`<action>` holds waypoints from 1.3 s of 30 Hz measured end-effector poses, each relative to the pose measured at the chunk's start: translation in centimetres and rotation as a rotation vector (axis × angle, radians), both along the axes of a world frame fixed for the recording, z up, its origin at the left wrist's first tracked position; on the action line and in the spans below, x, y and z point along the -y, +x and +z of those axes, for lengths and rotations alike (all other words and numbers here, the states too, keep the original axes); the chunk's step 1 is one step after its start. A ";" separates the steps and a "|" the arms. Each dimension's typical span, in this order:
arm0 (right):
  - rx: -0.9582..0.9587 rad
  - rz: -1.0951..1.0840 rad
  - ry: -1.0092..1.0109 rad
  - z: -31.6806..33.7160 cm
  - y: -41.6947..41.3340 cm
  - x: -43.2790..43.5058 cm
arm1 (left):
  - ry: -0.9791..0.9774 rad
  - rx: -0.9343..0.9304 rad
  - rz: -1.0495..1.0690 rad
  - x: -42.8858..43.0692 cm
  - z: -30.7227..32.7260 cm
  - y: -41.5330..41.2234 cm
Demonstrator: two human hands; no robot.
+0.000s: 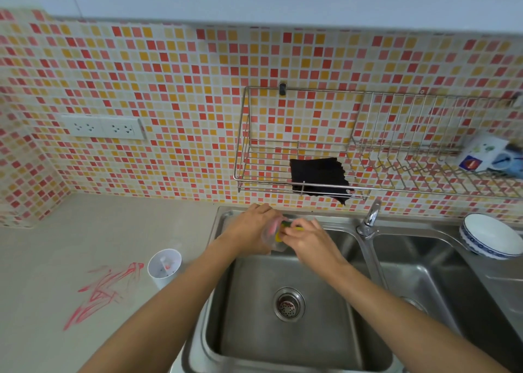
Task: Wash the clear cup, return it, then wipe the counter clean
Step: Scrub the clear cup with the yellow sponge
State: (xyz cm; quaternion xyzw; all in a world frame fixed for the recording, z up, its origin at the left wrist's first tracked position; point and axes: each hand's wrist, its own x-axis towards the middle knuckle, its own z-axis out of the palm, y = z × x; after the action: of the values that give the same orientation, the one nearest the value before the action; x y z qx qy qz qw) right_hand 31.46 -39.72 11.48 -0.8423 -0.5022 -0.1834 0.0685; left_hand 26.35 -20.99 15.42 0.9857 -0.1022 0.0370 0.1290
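Note:
Over the back of the left sink basin [254, 341], my left hand [250, 231] grips a clear cup [274, 241], tilted on its side with its mouth toward the right. My right hand [310, 242] holds a yellow and green sponge [285, 227] pressed at the cup's mouth. The cup is blurred and partly hidden by both hands. Red scribble marks [104, 290] stain the beige counter [56, 245] to the left of the sink. A black cloth [318, 176] lies on the wire wall rack [246, 157] above the sink.
A white cup [164, 268] stands on the counter beside the red marks. The faucet [370, 219] rises between the two basins. A blue-rimmed white bowl [492, 236] sits at the right. A small box [484, 154] rests on the rack's right side. Wall sockets [103, 127] are at the left.

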 end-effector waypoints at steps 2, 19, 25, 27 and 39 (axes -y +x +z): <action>-0.342 -0.069 0.124 0.1 -1.2 -0.5 | 0.038 -0.017 0.011 -0.4 -0.3 0.0; -0.440 0.042 0.040 0.6 -0.4 -0.5 | 0.068 -0.065 0.008 -1.9 -1.1 -0.2; -0.363 0.092 0.041 -0.5 -1.2 -0.8 | 0.061 -0.082 -0.027 -1.5 -1.2 0.1; -0.414 0.088 0.073 -0.4 -1.4 -0.5 | 0.048 -0.106 -0.028 -1.5 -1.3 0.0; -0.295 0.105 -0.003 0.4 -0.9 -0.5 | -0.050 -0.105 -0.037 -2.1 -0.3 0.0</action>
State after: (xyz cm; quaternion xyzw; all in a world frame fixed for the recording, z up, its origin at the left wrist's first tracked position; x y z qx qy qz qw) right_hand 30.58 -39.24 11.93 -0.8328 -0.5303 -0.0529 0.1497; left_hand 26.31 -18.92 15.08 0.9807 -0.1125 -0.0147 0.1595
